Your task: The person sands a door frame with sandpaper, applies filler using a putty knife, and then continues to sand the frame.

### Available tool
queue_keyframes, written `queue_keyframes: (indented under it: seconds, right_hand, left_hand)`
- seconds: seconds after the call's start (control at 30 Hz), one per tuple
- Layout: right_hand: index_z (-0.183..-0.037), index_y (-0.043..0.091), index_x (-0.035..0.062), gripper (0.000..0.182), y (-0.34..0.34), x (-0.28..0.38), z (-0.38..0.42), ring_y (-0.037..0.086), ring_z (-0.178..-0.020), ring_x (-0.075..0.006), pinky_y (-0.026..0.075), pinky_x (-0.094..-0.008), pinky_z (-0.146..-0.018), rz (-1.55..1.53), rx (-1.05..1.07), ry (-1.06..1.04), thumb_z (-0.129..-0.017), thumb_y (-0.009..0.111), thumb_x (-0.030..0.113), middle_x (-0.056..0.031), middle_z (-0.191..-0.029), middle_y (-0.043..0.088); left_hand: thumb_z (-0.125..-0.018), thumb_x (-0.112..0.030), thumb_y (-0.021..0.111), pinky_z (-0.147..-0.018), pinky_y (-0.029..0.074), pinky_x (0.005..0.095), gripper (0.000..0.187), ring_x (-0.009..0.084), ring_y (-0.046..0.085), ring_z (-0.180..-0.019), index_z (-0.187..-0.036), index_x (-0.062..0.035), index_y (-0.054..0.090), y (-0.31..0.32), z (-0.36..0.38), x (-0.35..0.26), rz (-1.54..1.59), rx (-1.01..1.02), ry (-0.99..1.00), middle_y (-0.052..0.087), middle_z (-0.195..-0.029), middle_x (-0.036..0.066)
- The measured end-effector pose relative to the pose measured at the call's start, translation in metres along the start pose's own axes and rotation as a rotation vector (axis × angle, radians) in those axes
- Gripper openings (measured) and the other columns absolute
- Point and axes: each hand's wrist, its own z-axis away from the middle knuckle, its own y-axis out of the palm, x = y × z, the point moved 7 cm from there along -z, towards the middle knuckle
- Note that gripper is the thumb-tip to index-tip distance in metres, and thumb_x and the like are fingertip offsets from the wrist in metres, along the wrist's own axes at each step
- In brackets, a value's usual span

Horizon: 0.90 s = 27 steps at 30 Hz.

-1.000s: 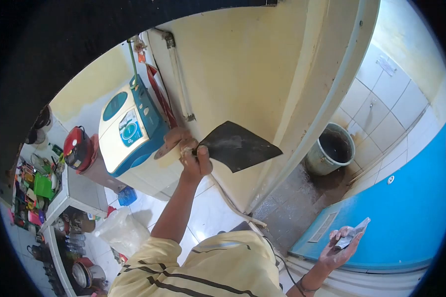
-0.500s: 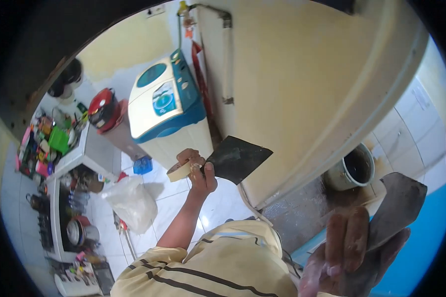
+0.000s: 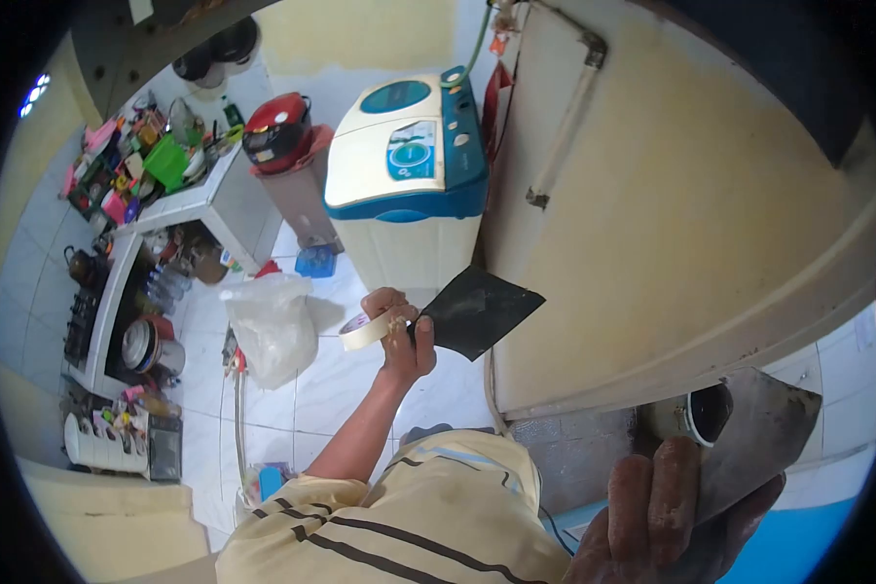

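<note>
My left hand (image 3: 409, 350) is closed around a thin black sheet (image 3: 482, 311), dark and four-cornered, pinched under the thumb. A roll of cream masking tape (image 3: 364, 332) hangs on the fingers of that same hand. At the lower right, close to the camera, my right hand (image 3: 652, 511) is closed on a flat grey sheet (image 3: 757, 443) with a worn, darkened edge. Its fingers lie over the near side, and part of the sheet is hidden behind them. I cannot make out what either sheet is made of.
A twin-tub washing machine (image 3: 409, 165) stands ahead beside a pale wall (image 3: 672, 224). A clear plastic bag (image 3: 273, 331) lies on the white tiled floor (image 3: 341, 389). Left are a red rice cooker (image 3: 278, 127) and a cluttered counter (image 3: 180, 200). A bucket (image 3: 668, 420) is partly behind the grey sheet.
The view has swung, so the washing machine and counter sit further right and the wall fills more of the right side. Both hands keep their hold; the right hand appears slightly lower.
</note>
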Motion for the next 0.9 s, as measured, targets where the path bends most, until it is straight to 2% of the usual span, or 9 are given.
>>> queue_keyframes:
  seconds: [0.3, 0.4, 0.5, 0.67, 0.9]
  right_hand:
    - [-0.085, 0.045, -0.0012, 0.041, 0.008, -0.008, -0.005, 0.051, -0.064, -0.0223, 0.054, -0.031, -0.057, -0.02, 0.007, 0.081, -0.097, 0.052, 0.038, -0.0106, -0.075, 0.046]
    - [-0.084, 0.045, -0.001, 0.04, 0.004, -0.003, -0.006, 0.052, -0.065, -0.0231, 0.055, -0.0316, -0.058, -0.009, -0.007, 0.089, -0.097, 0.053, 0.036, -0.0107, -0.075, 0.046]
    - [-0.082, 0.045, -0.0008, 0.039, 0.003, 0.0, -0.008, 0.052, -0.065, -0.0239, 0.057, -0.0321, -0.059, -0.004, -0.016, 0.091, -0.097, 0.054, 0.035, -0.0109, -0.075, 0.045]
    - [-0.08, 0.044, -0.0005, 0.039, 0.009, 0.01, -0.009, 0.053, -0.066, -0.0253, 0.059, -0.0329, -0.061, 0.019, -0.037, 0.087, -0.097, 0.055, 0.032, -0.0112, -0.076, 0.044]
    - [-0.077, 0.043, 0.0001, 0.038, 0.031, 0.014, 0.003, 0.054, -0.067, -0.0269, 0.062, -0.034, -0.062, 0.071, -0.184, 0.068, -0.097, 0.057, 0.029, -0.0114, -0.075, 0.043]
  left_hand:
    - [-0.087, -0.007, 0.05, -0.073, 0.037, 0.0449, 0.012, 0.0312, 0.038, -0.09, -0.093, -0.0024, 0.041, -0.004, 0.003, 0.009, -0.026, -0.027, -0.024, 0.041, -0.093, 0.017]
    - [-0.089, -0.008, 0.049, -0.073, 0.036, 0.0447, 0.01, 0.0312, 0.038, -0.09, -0.092, -0.0024, 0.041, 0.002, 0.001, 0.005, 0.0, -0.047, 0.076, 0.041, -0.092, 0.016]
    - [-0.091, -0.009, 0.047, -0.074, 0.036, 0.045, 0.009, 0.0316, 0.039, -0.09, -0.093, -0.0029, 0.041, 0.009, -0.006, 0.002, 0.011, -0.023, -0.001, 0.042, -0.089, 0.014]
    - [-0.088, -0.004, 0.053, -0.071, 0.037, 0.0452, 0.013, 0.0327, 0.041, -0.087, -0.088, -0.0024, 0.04, 0.021, -0.017, -0.006, 0.039, 0.001, 0.113, 0.045, -0.085, 0.014]
    - [-0.088, -0.003, 0.052, -0.072, 0.038, 0.0457, 0.011, 0.0332, 0.041, -0.089, -0.087, -0.0016, 0.041, 0.022, -0.033, -0.015, 0.059, -0.039, 0.125, 0.046, -0.085, 0.014]
